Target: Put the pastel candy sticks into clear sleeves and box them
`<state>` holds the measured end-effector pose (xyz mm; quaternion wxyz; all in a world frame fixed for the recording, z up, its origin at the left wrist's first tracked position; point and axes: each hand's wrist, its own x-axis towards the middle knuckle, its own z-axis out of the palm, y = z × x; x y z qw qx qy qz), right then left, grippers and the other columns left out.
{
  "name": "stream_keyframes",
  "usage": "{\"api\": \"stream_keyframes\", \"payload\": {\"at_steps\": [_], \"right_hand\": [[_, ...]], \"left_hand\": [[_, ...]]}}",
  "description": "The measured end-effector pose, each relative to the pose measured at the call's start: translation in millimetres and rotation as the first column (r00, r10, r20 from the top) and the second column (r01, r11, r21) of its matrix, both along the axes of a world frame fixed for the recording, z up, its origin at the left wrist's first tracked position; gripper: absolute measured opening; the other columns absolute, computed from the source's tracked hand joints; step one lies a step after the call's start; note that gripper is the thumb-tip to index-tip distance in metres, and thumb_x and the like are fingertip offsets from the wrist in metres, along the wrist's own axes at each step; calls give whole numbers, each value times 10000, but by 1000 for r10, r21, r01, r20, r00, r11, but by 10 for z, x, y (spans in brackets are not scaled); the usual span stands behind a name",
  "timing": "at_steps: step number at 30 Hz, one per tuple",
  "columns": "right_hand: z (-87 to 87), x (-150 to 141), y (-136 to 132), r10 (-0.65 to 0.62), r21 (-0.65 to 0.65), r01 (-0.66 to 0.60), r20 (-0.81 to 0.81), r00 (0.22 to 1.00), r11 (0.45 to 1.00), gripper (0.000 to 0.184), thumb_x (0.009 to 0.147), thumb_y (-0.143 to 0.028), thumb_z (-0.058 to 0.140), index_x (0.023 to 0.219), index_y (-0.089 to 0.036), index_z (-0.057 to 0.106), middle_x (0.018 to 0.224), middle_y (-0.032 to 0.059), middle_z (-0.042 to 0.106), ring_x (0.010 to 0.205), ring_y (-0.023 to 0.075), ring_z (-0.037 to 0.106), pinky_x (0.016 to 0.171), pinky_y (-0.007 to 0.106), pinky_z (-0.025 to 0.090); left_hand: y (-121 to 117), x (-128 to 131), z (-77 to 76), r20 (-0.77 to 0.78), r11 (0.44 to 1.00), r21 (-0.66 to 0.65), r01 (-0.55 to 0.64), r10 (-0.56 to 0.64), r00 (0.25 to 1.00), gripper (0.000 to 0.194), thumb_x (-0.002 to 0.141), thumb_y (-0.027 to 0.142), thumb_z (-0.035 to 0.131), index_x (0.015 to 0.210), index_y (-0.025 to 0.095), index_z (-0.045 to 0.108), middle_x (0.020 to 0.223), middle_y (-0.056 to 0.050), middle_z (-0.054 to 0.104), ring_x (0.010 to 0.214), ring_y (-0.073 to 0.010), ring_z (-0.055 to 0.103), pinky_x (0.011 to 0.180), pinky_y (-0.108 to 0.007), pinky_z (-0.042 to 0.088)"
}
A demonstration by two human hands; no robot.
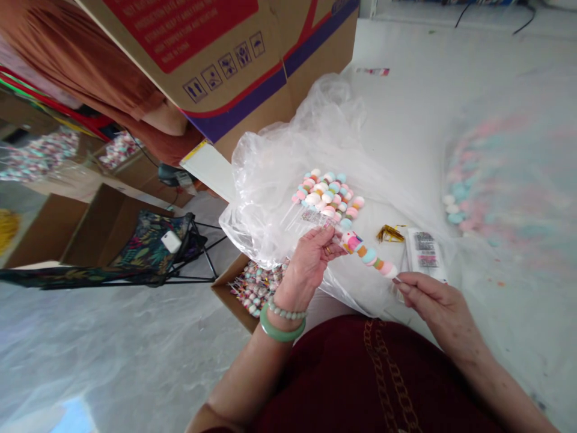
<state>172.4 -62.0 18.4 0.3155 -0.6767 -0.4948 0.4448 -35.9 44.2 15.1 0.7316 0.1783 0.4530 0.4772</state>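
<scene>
The left hand [311, 258] is curled shut around a skewer of pastel candies [367, 252]; the right hand [433, 297] seems to pinch its right end. Nearby on clear plastic sheeting [270, 198] lie more candy skewers [327, 198] and gold twist ties [390, 234]. A cardboard carton [234, 72] at far left shows handling pictograms, its red-panel text unreadable.

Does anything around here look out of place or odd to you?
The large cardboard carton beyond the candy skewer looks tilted, with its printed handling symbols on a slant, though the wide camera view may exaggerate that.
</scene>
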Motion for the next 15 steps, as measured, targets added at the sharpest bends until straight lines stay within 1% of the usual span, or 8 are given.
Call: {"api": "stream_keyframes", "payload": {"at_steps": [4,7,9,12,14,15], "right_hand": [[34,-10,56,101,-4,-101,38,994,995,247,810,-396,526,777,-209,684,561,-12,557,564,148,527,569,263,412],[10,-23,73,129,2,-129,45,991,992,248,826,-383,505,780,-216,683,560,-16,558,548,143,520,562,262,410],[-30,-41,67,101,25,-103,58,993,994,242,827,-381,514,811,-221,694,573,-13,569,571,150,535,580,266,422],[-98,-85,49,21,90,-26,57,998,996,212,809,-383,559,812,-227,702,685,12,632,672,173,571,652,283,442],[-132,-133,45,-27,98,27,3,1000,995,188,794,-379,586,785,-226,694,718,18,631,681,171,557,630,279,428],[-142,-163,47,-47,75,50,-44,998,996,180,788,-376,596,768,-222,686,679,10,604,641,159,530,583,267,405]], "left_hand": [[-44,39,22,-40,996,-16,86,-86,995,168,722,247,719,705,95,649,660,-51,654,555,-139,628,612,-282,547],[-64,72,53,-27,996,4,84,-84,996,187,721,281,722,755,108,657,717,-45,666,599,-133,635,627,-270,540],[-68,90,60,6,996,14,91,-91,996,210,726,308,719,799,120,663,739,-39,667,638,-135,640,664,-279,539],[-82,130,42,39,992,18,123,-124,992,237,708,305,738,831,115,670,766,-53,675,678,-155,655,717,-304,531],[-107,178,10,58,994,28,108,-109,992,254,703,313,744,837,110,671,786,-63,680,702,-171,668,720,-301,523],[-125,209,-10,72,996,34,86,-89,993,261,707,321,741,844,111,671,791,-63,682,713,-175,672,721,-297,520]]}}
